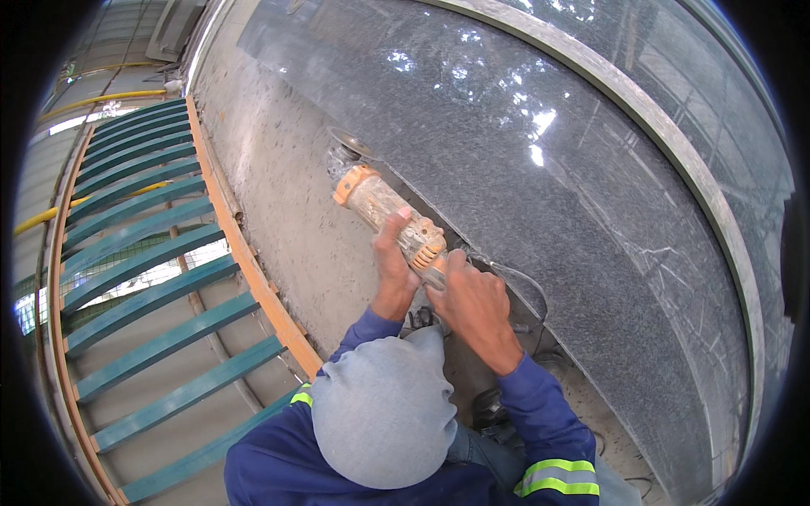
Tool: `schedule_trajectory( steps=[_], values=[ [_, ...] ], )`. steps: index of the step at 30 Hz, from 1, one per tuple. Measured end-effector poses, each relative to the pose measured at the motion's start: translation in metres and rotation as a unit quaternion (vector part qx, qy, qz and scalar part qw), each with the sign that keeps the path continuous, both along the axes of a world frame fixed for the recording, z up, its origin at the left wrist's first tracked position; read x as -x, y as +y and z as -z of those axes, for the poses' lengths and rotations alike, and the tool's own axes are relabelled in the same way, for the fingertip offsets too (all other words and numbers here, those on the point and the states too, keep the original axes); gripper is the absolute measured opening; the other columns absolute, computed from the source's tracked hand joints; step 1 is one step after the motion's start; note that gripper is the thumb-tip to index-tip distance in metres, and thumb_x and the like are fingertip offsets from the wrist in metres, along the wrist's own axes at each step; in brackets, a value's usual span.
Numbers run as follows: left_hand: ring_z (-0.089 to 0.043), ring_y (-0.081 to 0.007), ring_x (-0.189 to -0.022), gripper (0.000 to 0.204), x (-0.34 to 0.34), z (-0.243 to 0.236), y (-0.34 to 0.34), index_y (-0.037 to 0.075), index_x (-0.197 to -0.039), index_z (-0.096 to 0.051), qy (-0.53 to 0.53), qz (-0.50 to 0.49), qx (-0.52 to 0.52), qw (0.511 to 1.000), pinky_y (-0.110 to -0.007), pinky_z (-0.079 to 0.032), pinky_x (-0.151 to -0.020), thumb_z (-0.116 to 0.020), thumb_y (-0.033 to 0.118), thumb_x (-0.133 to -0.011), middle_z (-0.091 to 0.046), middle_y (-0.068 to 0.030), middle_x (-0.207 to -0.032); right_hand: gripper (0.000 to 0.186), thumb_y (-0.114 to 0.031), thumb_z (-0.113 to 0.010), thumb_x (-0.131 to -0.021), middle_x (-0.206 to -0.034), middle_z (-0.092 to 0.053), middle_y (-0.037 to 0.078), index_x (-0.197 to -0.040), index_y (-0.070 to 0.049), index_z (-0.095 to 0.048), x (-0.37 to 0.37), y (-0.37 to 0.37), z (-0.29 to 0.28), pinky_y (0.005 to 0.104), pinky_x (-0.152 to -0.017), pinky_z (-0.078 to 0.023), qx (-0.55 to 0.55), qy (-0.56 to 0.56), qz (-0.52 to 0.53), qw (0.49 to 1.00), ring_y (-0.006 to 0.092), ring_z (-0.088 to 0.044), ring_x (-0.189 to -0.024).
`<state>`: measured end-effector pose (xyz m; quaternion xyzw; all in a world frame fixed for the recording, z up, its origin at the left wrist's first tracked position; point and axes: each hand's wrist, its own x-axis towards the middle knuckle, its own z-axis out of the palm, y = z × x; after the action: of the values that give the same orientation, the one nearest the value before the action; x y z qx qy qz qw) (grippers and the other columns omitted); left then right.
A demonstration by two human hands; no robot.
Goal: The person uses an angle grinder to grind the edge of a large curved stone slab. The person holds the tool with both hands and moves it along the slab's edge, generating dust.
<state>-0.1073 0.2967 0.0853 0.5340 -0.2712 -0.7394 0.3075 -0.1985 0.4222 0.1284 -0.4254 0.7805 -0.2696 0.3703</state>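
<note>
A dusty orange angle grinder [377, 202] lies slantwise across the middle of the view, its disc [349, 142] at the far end by the edge of a dark, polished stone slab [506, 177]. Around the grinder's body is my left hand [393, 266], thumb on top and the other fingers mostly hidden beneath. My right hand [474, 297] grips the rear end of the tool. From near that hand a thin cord [531, 282] loops over the slab's edge. Whether the disc touches the stone I cannot tell.
On the left stands a rack with green slats [148, 295] and an orange frame rail [245, 253]. Dusty concrete floor [278, 160] runs between it and the slab. A pale curved metal rail [666, 143] crosses the right side. A grey cap [384, 413] covers the lower middle.
</note>
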Motion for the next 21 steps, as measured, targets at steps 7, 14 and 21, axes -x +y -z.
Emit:
schedule_trajectory(
  steps=[7, 14, 21],
  values=[
    [-0.072, -0.0318, -0.076, 0.043, -0.001, 0.0, 0.001, 0.001, -0.116, -0.053, 0.015, -0.006, -0.007, 1.0, -0.042, -0.063, -0.067, -0.069, 0.03, -0.089, -0.067, -0.0173, -0.09, 0.042, -0.026, -0.083, -0.082, -0.076, -0.071, 0.024, -0.096, 0.001, -0.054, -0.001, 0.001, 0.002, 0.0464, -0.06, -0.058, 0.014, 0.014, -0.006, 1.0, 0.0398, -0.074, -0.07],
    [-0.072, -0.0313, -0.077, 0.042, -0.007, 0.006, -0.005, 0.003, -0.113, -0.054, 0.022, 0.006, -0.006, 1.0, -0.042, -0.063, -0.067, -0.071, 0.031, -0.087, -0.067, -0.0168, -0.089, 0.045, -0.03, -0.083, -0.083, -0.078, -0.072, 0.024, -0.097, 0.001, -0.054, -0.008, -0.004, 0.001, 0.0466, -0.063, -0.059, 0.001, 0.028, -0.003, 1.0, 0.04, -0.074, -0.073],
    [-0.072, -0.0297, -0.074, 0.037, -0.024, -0.008, -0.013, 0.004, -0.11, -0.058, 0.074, -0.027, -0.02, 0.997, -0.041, -0.062, -0.066, -0.073, 0.029, -0.086, -0.067, -0.0142, -0.088, 0.05, -0.035, -0.081, -0.085, -0.079, -0.072, 0.023, -0.101, 0.002, -0.052, -0.027, -0.013, -0.009, 0.048, -0.064, -0.059, 0.019, 0.063, -0.027, 0.997, 0.042, -0.074, -0.074]
  ],
)
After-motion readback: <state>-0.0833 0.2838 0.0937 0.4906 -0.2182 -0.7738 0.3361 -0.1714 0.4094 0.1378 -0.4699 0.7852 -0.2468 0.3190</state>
